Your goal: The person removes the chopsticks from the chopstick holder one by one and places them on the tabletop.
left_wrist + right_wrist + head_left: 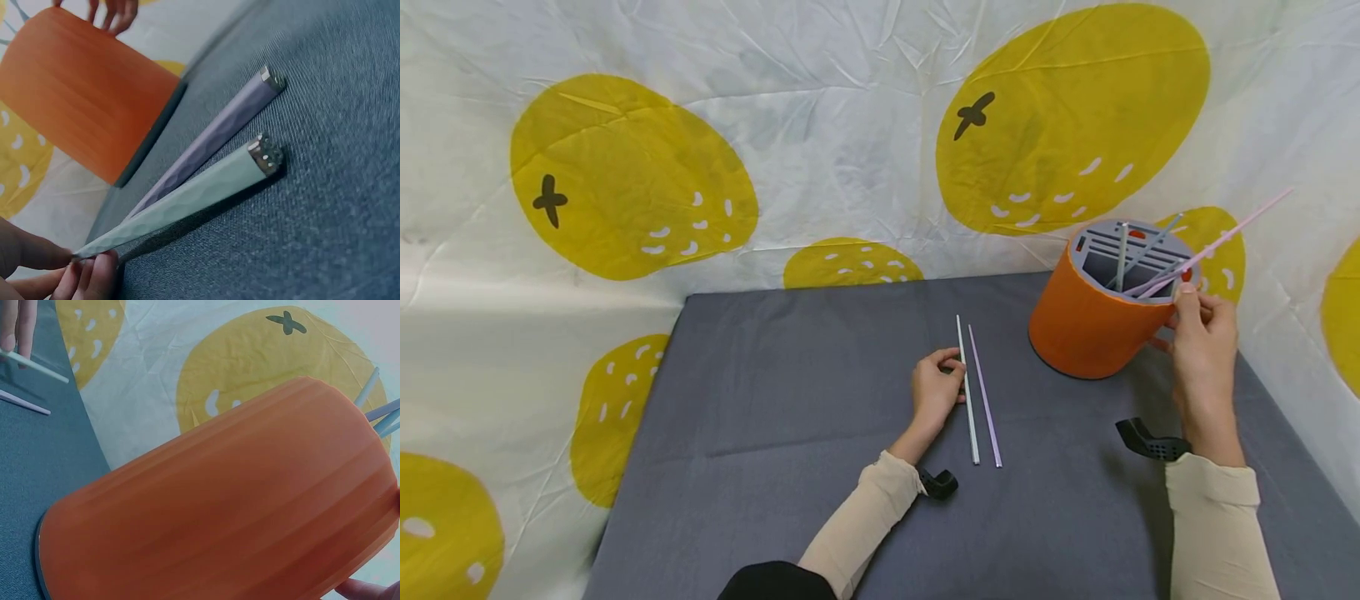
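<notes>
Left hand [936, 387]: my fingertips pinch the pale green chopstick [967, 392] lying beside the purple chopstick [985, 397].
Right hand [1204, 342]: my fingers pinch the pink chopstick [1221, 240] at the orange holder [1090, 329], far right.

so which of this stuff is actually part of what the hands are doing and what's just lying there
In use:
- orange holder
- pink chopstick pinched by right hand
- pale green chopstick touched by left hand
- purple chopstick

Lying about:
- grey mat
- lemon-print cloth

Orange holder [1086, 329], grey cloth [790, 400], white backdrop [820, 150] printed with yellow fruit.
</notes>
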The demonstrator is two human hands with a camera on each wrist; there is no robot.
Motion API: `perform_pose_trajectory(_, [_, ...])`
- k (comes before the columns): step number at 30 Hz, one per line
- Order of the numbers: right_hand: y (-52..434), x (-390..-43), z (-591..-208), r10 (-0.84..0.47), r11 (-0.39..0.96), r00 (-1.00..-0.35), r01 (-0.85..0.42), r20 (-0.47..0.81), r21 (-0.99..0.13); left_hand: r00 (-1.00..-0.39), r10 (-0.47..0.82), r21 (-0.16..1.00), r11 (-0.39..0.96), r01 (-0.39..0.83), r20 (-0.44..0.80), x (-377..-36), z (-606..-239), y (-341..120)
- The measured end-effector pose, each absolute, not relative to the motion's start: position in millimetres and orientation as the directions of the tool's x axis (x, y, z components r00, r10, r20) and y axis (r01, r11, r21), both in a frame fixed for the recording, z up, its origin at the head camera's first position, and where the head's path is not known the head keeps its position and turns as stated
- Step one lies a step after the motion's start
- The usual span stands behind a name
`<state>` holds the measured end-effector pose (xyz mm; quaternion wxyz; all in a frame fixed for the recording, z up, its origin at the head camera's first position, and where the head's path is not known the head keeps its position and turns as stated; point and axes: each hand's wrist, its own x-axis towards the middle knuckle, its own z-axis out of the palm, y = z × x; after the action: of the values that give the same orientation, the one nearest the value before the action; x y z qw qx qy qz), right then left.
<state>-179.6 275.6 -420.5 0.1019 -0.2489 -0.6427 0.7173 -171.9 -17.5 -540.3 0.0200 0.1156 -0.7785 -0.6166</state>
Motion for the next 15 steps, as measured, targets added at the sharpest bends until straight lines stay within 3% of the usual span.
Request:
perform_pose_trajectory(8, [274.7,-178.6,-419.9,0.479,-0.127,-0.849,0.185,-0.223,-0.975,-0.984,-0.178,0.879,0.472,-0.067,0.02,-174.0,-543.7,-15.1])
perform_pose_trajectory(15, [275.1,-178.2,-419.9,0.462,-0.131,-0.854,0.201,-0.24,-0.971,-0.978,-0.091,0.626,0.779,0.049,0.19,-172.2,-545.0,-11.5])
